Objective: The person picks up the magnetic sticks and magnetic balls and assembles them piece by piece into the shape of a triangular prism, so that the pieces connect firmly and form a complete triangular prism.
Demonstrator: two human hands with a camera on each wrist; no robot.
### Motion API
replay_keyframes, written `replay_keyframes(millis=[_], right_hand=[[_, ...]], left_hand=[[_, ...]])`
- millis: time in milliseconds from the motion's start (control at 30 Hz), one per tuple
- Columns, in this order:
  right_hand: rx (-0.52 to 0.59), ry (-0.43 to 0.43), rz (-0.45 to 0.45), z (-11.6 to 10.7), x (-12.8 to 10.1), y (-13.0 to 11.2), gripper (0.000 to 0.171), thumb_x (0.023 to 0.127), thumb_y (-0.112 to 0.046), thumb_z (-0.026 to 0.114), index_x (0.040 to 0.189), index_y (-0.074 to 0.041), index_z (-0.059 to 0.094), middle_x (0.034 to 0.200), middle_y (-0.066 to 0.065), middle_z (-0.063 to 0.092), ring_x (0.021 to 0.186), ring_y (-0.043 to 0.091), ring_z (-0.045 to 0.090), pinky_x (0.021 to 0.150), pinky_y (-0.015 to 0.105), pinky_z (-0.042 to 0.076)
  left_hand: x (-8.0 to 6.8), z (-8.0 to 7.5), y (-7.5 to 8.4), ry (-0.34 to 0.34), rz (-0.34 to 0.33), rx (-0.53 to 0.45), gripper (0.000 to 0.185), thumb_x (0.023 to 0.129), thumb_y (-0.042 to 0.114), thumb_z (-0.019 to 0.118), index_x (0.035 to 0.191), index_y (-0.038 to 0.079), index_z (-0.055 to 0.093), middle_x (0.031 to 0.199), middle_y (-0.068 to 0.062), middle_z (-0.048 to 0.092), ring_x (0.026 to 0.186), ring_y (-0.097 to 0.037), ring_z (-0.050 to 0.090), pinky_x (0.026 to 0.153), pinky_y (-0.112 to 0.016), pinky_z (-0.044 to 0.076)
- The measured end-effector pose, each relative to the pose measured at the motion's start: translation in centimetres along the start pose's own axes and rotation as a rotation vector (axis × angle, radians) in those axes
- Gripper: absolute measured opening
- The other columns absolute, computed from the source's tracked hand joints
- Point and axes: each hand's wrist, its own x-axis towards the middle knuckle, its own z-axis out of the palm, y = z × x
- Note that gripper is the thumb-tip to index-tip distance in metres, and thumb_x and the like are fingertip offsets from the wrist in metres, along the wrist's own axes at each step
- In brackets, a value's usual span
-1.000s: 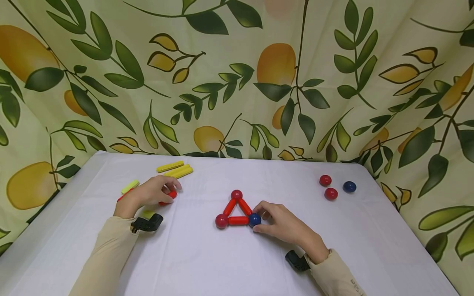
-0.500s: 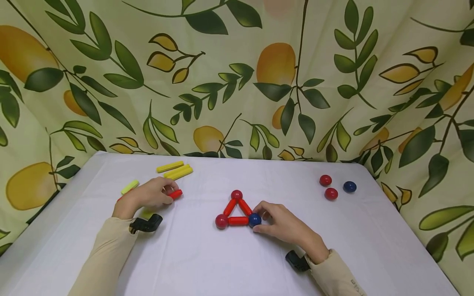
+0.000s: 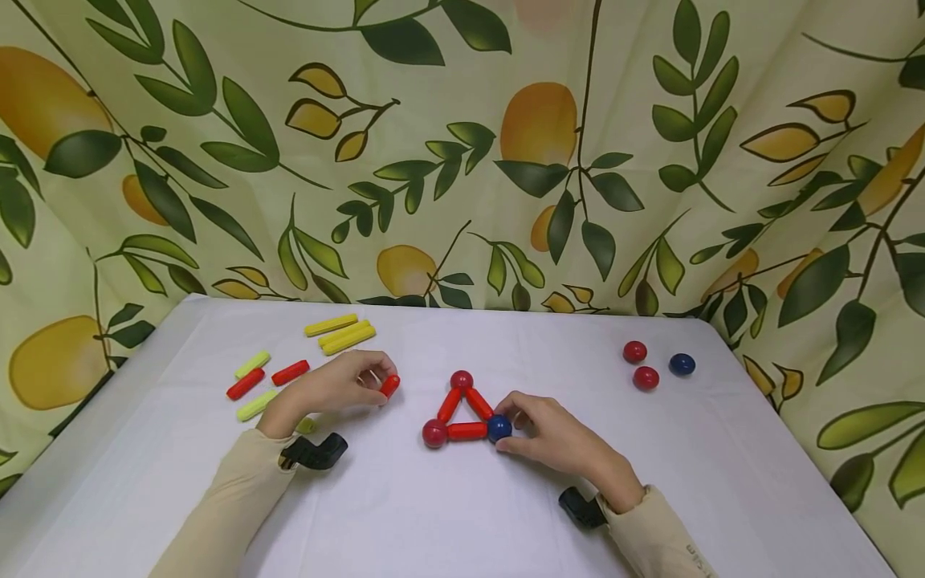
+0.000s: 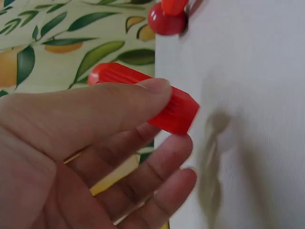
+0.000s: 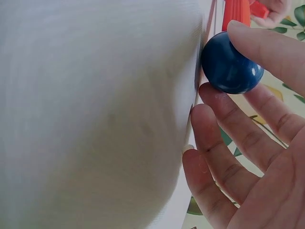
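Note:
A flat triangle of three red sticks (image 3: 466,431) with two red balls (image 3: 434,433) and a blue ball (image 3: 499,428) at its corners lies mid-table. My right hand (image 3: 556,440) pinches the blue ball (image 5: 231,68) at the right corner. My left hand (image 3: 340,385) holds a loose red stick (image 3: 389,386) between thumb and fingers just left of the triangle; the left wrist view shows the red stick (image 4: 162,102) under my thumb, with a red ball (image 4: 166,20) beyond.
On the white table (image 3: 462,514), yellow sticks (image 3: 340,331) lie at the back left, with two red sticks (image 3: 290,372) and yellow-green sticks (image 3: 252,364) nearer the left edge. Two red balls (image 3: 635,352) and a blue ball (image 3: 682,364) sit at the right. A leaf-print cloth (image 3: 462,152) walls the table.
My left hand has lifted a red stick from the left pile and carried it right, toward the triangle. Two red sticks it covered now show. The right hand has stayed on the blue ball.

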Motion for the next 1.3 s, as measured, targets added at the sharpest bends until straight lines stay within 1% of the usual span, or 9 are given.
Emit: replay_keyframes(millis=[167, 233, 333, 500, 567, 700, 867, 1100, 1300], right_hand=[[-0.001, 0.004, -0.007, -0.1, 0.0, 0.2, 0.037, 0.083, -0.026, 0.08, 0.115, -0.016, 0.063, 0.102, -0.006, 0.067, 0.095, 0.012, 0.058, 0.083, 0.03, 0.052], [0.006, 0.003, -0.007, -0.1, 0.0, 0.2, 0.037, 0.083, -0.026, 0.08, 0.115, -0.016, 0.063, 0.102, -0.006, 0.067, 0.094, 0.012, 0.058, 0.083, 0.029, 0.052], [0.01, 0.002, -0.003, -0.1, 0.1, 0.2, 0.037, 0.083, -0.027, 0.08, 0.114, -0.016, 0.064, 0.102, -0.006, 0.067, 0.094, 0.012, 0.057, 0.083, 0.029, 0.052], [0.008, 0.005, 0.002, -0.1, 0.1, 0.2, 0.037, 0.083, -0.026, 0.08, 0.114, -0.015, 0.064, 0.101, -0.006, 0.067, 0.093, 0.012, 0.058, 0.082, 0.029, 0.052], [0.007, 0.004, 0.006, -0.1, 0.2, 0.2, 0.038, 0.083, -0.025, 0.081, 0.115, -0.015, 0.064, 0.101, -0.005, 0.067, 0.093, 0.012, 0.058, 0.082, 0.029, 0.052], [0.005, 0.004, 0.012, -0.1, 0.2, 0.1, 0.038, 0.082, -0.025, 0.081, 0.115, -0.015, 0.064, 0.101, -0.005, 0.067, 0.093, 0.012, 0.058, 0.081, 0.028, 0.053], [0.007, 0.007, 0.009, 0.0, 0.2, 0.2, 0.037, 0.083, -0.025, 0.081, 0.114, -0.015, 0.064, 0.1, -0.006, 0.067, 0.092, 0.012, 0.058, 0.082, 0.028, 0.052], [0.004, 0.004, 0.006, 0.0, 0.1, 0.3, 0.037, 0.083, -0.025, 0.081, 0.115, -0.015, 0.064, 0.1, -0.006, 0.067, 0.092, 0.012, 0.057, 0.08, 0.027, 0.052], [-0.001, 0.007, 0.0, 0.0, 0.1, 0.2, 0.037, 0.083, -0.024, 0.08, 0.115, -0.015, 0.064, 0.101, -0.006, 0.067, 0.092, 0.012, 0.058, 0.08, 0.026, 0.052]], left_hand=[[0.4, 1.1, 0.7, -0.004, 0.117, -0.095, 0.023, 0.086, 0.007, 0.075, 0.107, 0.006, 0.064, 0.099, -0.007, 0.068, 0.088, -0.016, 0.06, 0.084, -0.026, 0.054], [0.5, 1.5, 1.2, -0.015, 0.145, -0.135, 0.024, 0.086, 0.007, 0.075, 0.107, 0.005, 0.064, 0.099, -0.007, 0.069, 0.087, -0.015, 0.061, 0.083, -0.025, 0.055], [0.6, 2.0, 2.0, -0.039, 0.169, -0.175, 0.024, 0.085, 0.006, 0.075, 0.106, 0.003, 0.064, 0.099, -0.008, 0.07, 0.087, -0.013, 0.064, 0.084, -0.023, 0.056], [0.6, 2.7, 3.4, -0.071, 0.184, -0.21, 0.024, 0.085, 0.003, 0.074, 0.107, 0.004, 0.064, 0.099, -0.008, 0.07, 0.09, -0.013, 0.067, 0.085, -0.023, 0.056], [0.5, 2.8, 3.8, -0.077, 0.18, -0.217, 0.024, 0.085, 0.002, 0.075, 0.107, 0.005, 0.065, 0.1, -0.007, 0.07, 0.091, -0.014, 0.067, 0.086, -0.022, 0.056], [0.3, 3.0, 4.4, -0.087, 0.176, -0.216, 0.025, 0.085, 0.002, 0.074, 0.108, 0.005, 0.065, 0.101, -0.007, 0.07, 0.092, -0.014, 0.067, 0.086, -0.022, 0.056], [0.3, 3.2, 4.6, -0.101, 0.176, -0.213, 0.024, 0.086, 0.003, 0.073, 0.108, 0.006, 0.064, 0.101, -0.007, 0.071, 0.092, -0.013, 0.068, 0.087, -0.023, 0.056], [0.4, 3.6, 4.6, -0.131, 0.173, -0.22, 0.023, 0.087, 0.0, 0.072, 0.108, 0.005, 0.064, 0.101, -0.007, 0.072, 0.092, -0.012, 0.069, 0.086, -0.021, 0.056], [0.4, 3.7, 4.7, -0.13, 0.178, -0.22, 0.023, 0.087, 0.0, 0.072, 0.108, 0.005, 0.064, 0.101, -0.007, 0.072, 0.091, -0.012, 0.069, 0.085, -0.021, 0.056]])
